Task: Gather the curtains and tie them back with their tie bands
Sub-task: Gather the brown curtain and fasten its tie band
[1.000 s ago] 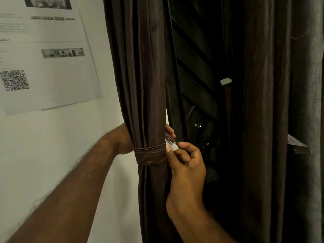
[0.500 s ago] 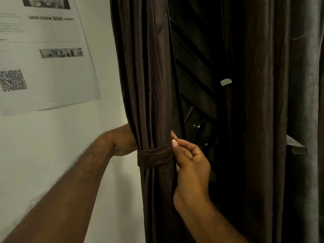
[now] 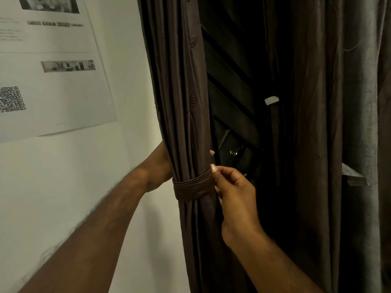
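Observation:
A dark brown curtain (image 3: 179, 92) hangs gathered into a narrow bundle next to the white wall. A matching brown tie band (image 3: 192, 187) wraps around the bundle at waist height. My left hand (image 3: 157, 166) reaches behind the bundle from the wall side; most of it is hidden, and one fingertip shows past the curtain's right edge. My right hand (image 3: 232, 193) pinches the band's right end with thumb and fingers against the bundle. A second curtain (image 3: 317, 123) hangs ungathered on the right.
A printed paper sheet (image 3: 53, 66) with a QR code is stuck on the wall at left. Between the two curtains is a dark window (image 3: 232, 92) with slanted bars. A grey curtain panel (image 3: 364, 102) hangs at far right, with a small white tag (image 3: 271, 100) near the window.
The white strip my right hand held a second ago is out of sight. My right hand has closed in on the band's right end, and the band now sits snug around the bundle.

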Motion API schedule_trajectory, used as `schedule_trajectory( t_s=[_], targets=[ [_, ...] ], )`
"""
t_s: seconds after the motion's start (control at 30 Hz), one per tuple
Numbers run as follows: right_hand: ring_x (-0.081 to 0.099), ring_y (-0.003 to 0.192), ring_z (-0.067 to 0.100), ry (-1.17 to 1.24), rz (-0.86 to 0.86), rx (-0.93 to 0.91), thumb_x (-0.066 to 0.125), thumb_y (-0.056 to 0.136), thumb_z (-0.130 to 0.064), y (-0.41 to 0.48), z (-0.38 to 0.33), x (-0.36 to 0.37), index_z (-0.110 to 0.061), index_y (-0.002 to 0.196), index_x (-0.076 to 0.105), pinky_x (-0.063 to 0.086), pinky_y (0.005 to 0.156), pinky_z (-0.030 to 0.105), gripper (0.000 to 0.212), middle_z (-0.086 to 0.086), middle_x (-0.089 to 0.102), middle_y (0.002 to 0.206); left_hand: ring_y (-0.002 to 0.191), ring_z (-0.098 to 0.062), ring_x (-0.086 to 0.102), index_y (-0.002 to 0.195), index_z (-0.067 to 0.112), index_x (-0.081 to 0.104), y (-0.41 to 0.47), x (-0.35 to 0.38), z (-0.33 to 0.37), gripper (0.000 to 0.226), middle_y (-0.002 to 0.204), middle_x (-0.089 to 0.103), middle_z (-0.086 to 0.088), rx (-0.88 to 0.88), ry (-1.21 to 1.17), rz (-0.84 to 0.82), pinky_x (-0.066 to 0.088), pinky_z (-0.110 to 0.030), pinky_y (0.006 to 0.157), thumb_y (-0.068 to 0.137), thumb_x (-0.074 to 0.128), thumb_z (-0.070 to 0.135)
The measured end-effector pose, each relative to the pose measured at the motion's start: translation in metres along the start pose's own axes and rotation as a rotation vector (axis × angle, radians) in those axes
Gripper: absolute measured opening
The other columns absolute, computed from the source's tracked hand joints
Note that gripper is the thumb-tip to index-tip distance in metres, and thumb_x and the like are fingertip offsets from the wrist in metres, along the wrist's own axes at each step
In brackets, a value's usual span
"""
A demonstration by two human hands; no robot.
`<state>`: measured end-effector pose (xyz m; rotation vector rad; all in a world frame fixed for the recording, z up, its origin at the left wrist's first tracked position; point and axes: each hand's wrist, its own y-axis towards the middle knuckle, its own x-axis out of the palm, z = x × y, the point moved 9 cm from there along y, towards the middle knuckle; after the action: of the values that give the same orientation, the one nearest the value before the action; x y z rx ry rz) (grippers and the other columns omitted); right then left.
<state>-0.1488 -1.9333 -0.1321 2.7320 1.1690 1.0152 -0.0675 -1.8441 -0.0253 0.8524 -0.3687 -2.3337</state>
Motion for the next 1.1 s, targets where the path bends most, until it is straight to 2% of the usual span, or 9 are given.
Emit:
schedule_trajectory(
  t_s=[0.07, 0.17, 0.33, 0.47, 0.57, 0.67, 0.8, 0.93, 1.1],
  targets=[
    [0.075, 0.093, 0.020, -0.077, -0.010, 0.000, 0.066, 0.094, -0.023, 0.006, -0.004, -0.007, -0.017, 0.094, 0.078, 0.059, 0.092, 0.045, 0.013, 0.003, 0.078, 0.093, 0.102, -0.012, 0.070, 0.111, 0.023, 0.067, 0.002, -0.003, -0.005, 0.025, 0.105, 0.075, 0.004, -0.009, 0.010, 0.014, 0.058, -0.025, 0.083, 0.097, 0.051, 0.009],
    [0.075, 0.092, 0.021, -0.166, -0.038, -0.011, 0.061, 0.098, -0.020, 0.015, -0.013, -0.015, -0.014, 0.093, 0.079, 0.058, 0.093, 0.045, 0.019, 0.006, 0.079, 0.092, 0.088, -0.018, 0.073, 0.095, 0.023, 0.075, 0.001, -0.005, -0.019, 0.043, 0.095, 0.077, -0.001, -0.136, -0.226, 0.107, 0.061, -0.028, 0.072, 0.104, 0.036, 0.005],
    [0.073, 0.096, 0.012, -0.293, -0.058, -0.027, 0.049, 0.104, -0.026, 0.032, -0.031, -0.028, -0.019, 0.101, 0.078, 0.052, 0.095, 0.031, 0.029, -0.002, 0.079, 0.095, 0.113, -0.028, 0.066, 0.135, 0.021, 0.056, 0.005, 0.016, -0.025, 0.063, 0.124, 0.069, -0.008, -0.175, -0.550, 0.054, 0.051, -0.048, 0.097, 0.098, 0.021, 0.058],
    [0.072, 0.100, 0.011, -0.335, -0.153, -0.036, 0.044, 0.106, -0.026, 0.039, -0.049, -0.027, -0.018, 0.113, 0.074, 0.052, 0.096, 0.031, 0.032, -0.001, 0.078, 0.104, 0.112, -0.023, 0.068, 0.130, 0.027, 0.059, 0.010, 0.023, -0.018, 0.060, 0.122, 0.070, 0.000, -0.120, -0.597, 0.146, 0.047, -0.051, 0.104, 0.087, 0.035, 0.062],
    [0.070, 0.101, 0.008, -0.494, -0.154, -0.104, 0.048, 0.104, -0.027, 0.046, -0.071, -0.031, -0.022, 0.115, 0.073, 0.053, 0.096, 0.031, 0.028, -0.005, 0.077, 0.107, 0.108, -0.009, 0.067, 0.127, 0.026, 0.058, 0.018, 0.011, -0.003, 0.045, 0.117, 0.070, 0.005, -0.008, -0.463, 0.364, 0.050, -0.043, 0.102, 0.093, 0.045, 0.052],
    [0.070, 0.096, 0.002, -0.702, -0.117, -0.199, 0.052, 0.102, -0.032, 0.053, -0.102, -0.039, -0.030, 0.112, 0.072, 0.052, 0.089, 0.027, 0.022, -0.010, 0.076, 0.102, 0.103, 0.005, 0.060, 0.125, 0.024, 0.048, 0.005, -0.013, 0.040, 0.028, 0.122, 0.059, 0.005, 0.263, -0.227, 0.711, 0.053, -0.023, 0.094, 0.099, 0.054, 0.032],
    [0.070, 0.088, -0.001, -0.894, -0.083, -0.332, 0.053, 0.102, -0.029, 0.055, -0.155, -0.051, -0.027, 0.113, 0.068, 0.050, 0.077, 0.016, 0.019, -0.007, 0.076, 0.094, 0.124, -0.029, 0.046, 0.123, 0.002, 0.049, -0.030, -0.003, 0.114, 0.038, 0.130, 0.046, -0.017, 0.748, 0.269, 1.001, 0.041, -0.049, 0.102, 0.090, 0.066, 0.013],
    [0.070, 0.085, -0.001, -1.024, 0.031, -0.451, 0.055, 0.101, -0.029, 0.064, -0.215, -0.079, -0.028, 0.111, 0.068, 0.055, 0.080, 0.022, 0.017, -0.009, 0.075, 0.091, 0.119, -0.019, 0.046, 0.110, 0.013, 0.061, -0.008, 0.035, 0.153, 0.024, 0.127, 0.049, -0.006, 0.800, 0.334, 0.875, 0.037, -0.041, 0.102, 0.087, 0.062, 0.022],
    [0.070, 0.081, 0.005, -1.128, 0.239, -0.663, 0.061, 0.096, -0.030, 0.084, -0.289, -0.126, -0.027, 0.102, 0.073, 0.060, 0.080, 0.037, 0.014, -0.010, 0.074, 0.086, 0.106, -0.008, 0.050, 0.107, 0.029, 0.058, 0.072, 0.085, 0.168, 0.016, 0.116, 0.048, 0.013, 0.645, 0.270, 0.645, 0.049, -0.045, 0.091, 0.091, 0.055, 0.034]
  ],
)
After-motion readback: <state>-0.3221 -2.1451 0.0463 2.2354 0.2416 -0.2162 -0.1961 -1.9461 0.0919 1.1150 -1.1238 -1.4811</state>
